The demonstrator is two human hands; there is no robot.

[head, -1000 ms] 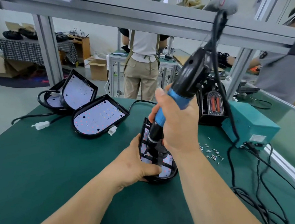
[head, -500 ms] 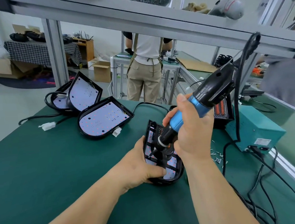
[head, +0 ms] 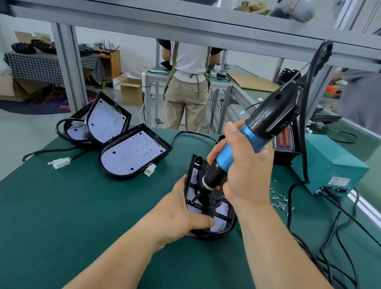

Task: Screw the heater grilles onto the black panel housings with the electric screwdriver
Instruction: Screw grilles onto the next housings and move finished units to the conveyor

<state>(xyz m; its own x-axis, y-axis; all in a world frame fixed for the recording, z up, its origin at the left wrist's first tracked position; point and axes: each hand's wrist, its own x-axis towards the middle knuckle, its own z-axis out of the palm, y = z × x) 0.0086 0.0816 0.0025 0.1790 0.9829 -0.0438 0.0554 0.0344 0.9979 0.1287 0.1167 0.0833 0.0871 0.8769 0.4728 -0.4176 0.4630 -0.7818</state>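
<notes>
- Your right hand (head: 246,169) has its fingers wrapped round the electric screwdriver (head: 252,128) — tilted, tip down on the grille (head: 223,215).
- Your left hand (head: 181,215) grips the black panel housing (head: 214,231) at its near edge.
- The housing lies on the green counter (head: 77,221) — loose screws (head: 279,202) just right of it.

No legible text; label (head: 339,181) on teal power box (head: 327,161) too blurred.
</notes>
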